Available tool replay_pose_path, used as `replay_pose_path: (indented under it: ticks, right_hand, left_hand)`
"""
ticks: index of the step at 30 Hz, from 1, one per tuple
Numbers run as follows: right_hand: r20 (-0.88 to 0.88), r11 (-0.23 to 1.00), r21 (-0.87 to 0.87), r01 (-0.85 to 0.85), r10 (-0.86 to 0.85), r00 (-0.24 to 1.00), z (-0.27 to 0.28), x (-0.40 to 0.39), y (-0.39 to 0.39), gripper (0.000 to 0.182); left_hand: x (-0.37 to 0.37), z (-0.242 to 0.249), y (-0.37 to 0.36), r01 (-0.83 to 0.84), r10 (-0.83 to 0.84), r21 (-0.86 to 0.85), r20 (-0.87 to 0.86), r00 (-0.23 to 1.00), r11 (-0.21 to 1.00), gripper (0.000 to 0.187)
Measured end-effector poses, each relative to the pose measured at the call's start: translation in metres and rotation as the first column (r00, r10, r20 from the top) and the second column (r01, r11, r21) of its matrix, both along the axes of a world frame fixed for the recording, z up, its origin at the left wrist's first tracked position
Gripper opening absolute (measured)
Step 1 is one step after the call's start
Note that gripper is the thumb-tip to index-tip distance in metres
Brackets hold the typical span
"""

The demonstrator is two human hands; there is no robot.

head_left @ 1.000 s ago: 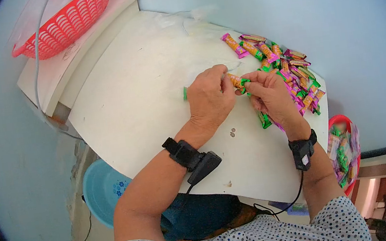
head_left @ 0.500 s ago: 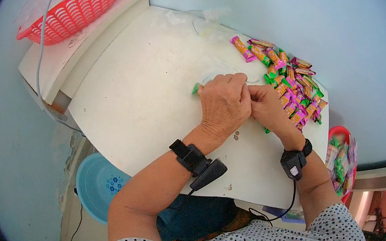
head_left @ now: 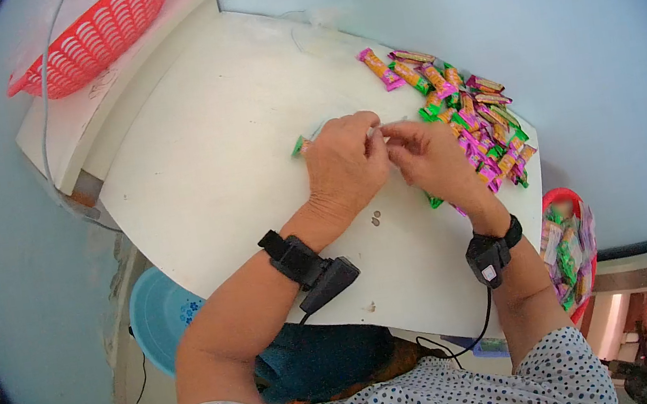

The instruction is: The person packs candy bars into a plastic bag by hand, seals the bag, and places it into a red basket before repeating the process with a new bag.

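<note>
My left hand (head_left: 344,162) is closed, back upward, above the white table, on what looks like a clear plastic bag, mostly hidden beneath it. The green end of a wrapped snack bar (head_left: 301,146) pokes out past its far-left side. Beside it, my right hand (head_left: 434,156) pinches with thumb and index finger close to the left fingertips, at what seems the bag's edge; the exact grip is hard to see. Just right of my right hand lies a pile of small snack bars (head_left: 483,111) in orange, pink and green wrappers.
A red plastic basket (head_left: 102,39) stands on a raised white ledge (head_left: 149,57) at upper left. Below the table's (head_left: 192,137) left edge is a blue basin (head_left: 155,318). A red container (head_left: 571,251) of bagged snacks sits at right. Cables hang from both wrist devices.
The view has shifted slightly, moving the table leftward in the picture. My right hand's fingers have opened out from a tighter curl into a pinch beside my left hand.
</note>
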State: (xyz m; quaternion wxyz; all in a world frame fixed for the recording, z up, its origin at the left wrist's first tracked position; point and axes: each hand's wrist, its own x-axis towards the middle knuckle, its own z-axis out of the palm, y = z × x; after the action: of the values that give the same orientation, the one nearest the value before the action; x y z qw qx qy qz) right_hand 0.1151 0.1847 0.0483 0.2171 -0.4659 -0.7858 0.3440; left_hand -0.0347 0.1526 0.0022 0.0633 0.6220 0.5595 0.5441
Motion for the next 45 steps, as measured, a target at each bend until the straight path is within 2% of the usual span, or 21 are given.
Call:
replay_pose_path:
  ticks: [3,4,6,9,15,18,21,24,27,30,36,39,42,45]
  right_hand:
    - [0.087,0.971,0.238,0.018,-0.039,0.995,0.034,0.011,-0.002,0.021]
    - [0.258,0.970,0.242,-0.007,-0.057,0.964,0.047,0.016,-0.004,0.024]
    - [0.570,0.970,0.237,-0.060,-0.089,0.817,0.066,0.024,-0.006,0.032]
    - [0.784,0.969,0.158,-0.192,-0.005,0.620,0.056,0.028,-0.012,0.035]
    - [0.701,0.957,0.107,-0.271,0.120,0.703,0.038,0.026,-0.010,0.026]
    - [0.629,0.961,0.171,-0.218,0.064,0.774,0.052,0.037,-0.008,0.024]
    - [0.636,0.961,0.193,-0.198,0.031,0.771,0.062,0.037,-0.009,0.023]
    - [0.517,0.969,0.169,-0.181,0.069,0.853,0.054,0.030,-0.011,0.022]
    - [0.442,0.954,0.243,-0.175,0.052,0.895,0.043,0.025,-0.007,0.021]
    - [0.264,0.978,0.190,-0.084,0.032,0.964,0.039,0.020,-0.002,0.021]
    - [0.163,0.988,0.141,0.064,-0.087,0.983,0.038,0.019,0.002,0.024]
    - [0.071,0.984,0.161,0.076,-0.088,0.994,0.025,0.020,0.006,0.024]
    - [0.079,0.992,0.119,0.040,-0.050,0.996,0.015,0.017,0.009,0.023]
    - [0.059,0.997,-0.052,0.059,-0.056,0.997,0.015,0.012,0.007,0.022]
  left_hand:
    - [0.000,0.002,0.000,0.001,0.000,-0.044,0.013,1.000,0.999,0.014]
    - [0.000,0.001,0.000,0.002,-0.001,-0.041,0.021,1.000,0.999,0.014]
    - [-0.001,0.002,0.000,0.001,-0.001,-0.034,0.018,1.000,0.999,0.014]
    - [-0.002,0.002,0.001,0.004,-0.004,-0.019,0.001,1.000,1.000,0.013]
    - [-0.001,0.002,0.000,0.031,-0.027,-0.052,0.073,0.997,0.998,0.015]
    - [-0.001,0.001,0.000,0.022,-0.019,-0.052,0.067,0.998,0.998,0.014]
    - [0.000,0.003,-0.001,0.019,-0.016,-0.055,0.053,0.998,0.998,0.014]
    - [0.000,0.004,-0.002,0.019,-0.017,-0.054,0.047,0.999,0.998,0.013]
    - [0.000,0.002,-0.001,0.022,-0.020,-0.029,0.064,0.998,0.999,0.013]
    - [0.000,0.002,-0.001,0.017,-0.018,0.002,0.044,0.999,1.000,0.014]
    - [0.000,0.005,-0.002,0.005,-0.005,0.003,0.030,1.000,1.000,0.014]
    - [0.000,0.006,-0.003,0.015,-0.015,-0.005,0.028,0.999,1.000,0.013]
    - [0.000,0.006,-0.002,0.027,-0.028,0.015,0.034,0.999,1.000,0.013]
    - [0.001,0.003,-0.001,0.039,-0.040,0.025,0.043,0.998,0.999,0.012]
